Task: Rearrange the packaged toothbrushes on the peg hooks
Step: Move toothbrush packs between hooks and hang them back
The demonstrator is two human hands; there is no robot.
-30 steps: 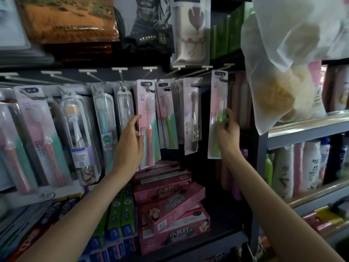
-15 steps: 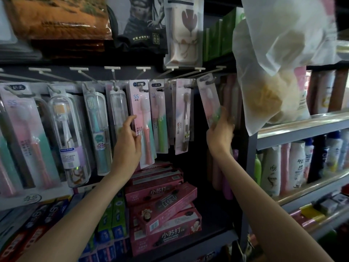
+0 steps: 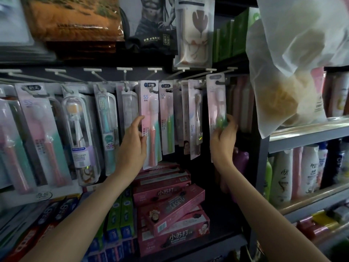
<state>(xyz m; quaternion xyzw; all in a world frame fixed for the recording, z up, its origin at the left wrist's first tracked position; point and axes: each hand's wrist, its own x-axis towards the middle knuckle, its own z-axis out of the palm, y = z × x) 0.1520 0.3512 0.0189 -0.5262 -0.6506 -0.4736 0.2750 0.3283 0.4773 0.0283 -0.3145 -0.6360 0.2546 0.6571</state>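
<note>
My left hand rests with loosely spread fingers against the edge of the pink toothbrush pack hanging mid-row on its peg hook. My right hand pinches the lower part of the green-handled toothbrush pack, hanging at the right end of the row.

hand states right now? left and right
Left hand: open, fingers resting on the pink toothbrush pack.
Right hand: holding the green-handled toothbrush pack near its bottom.
</note>
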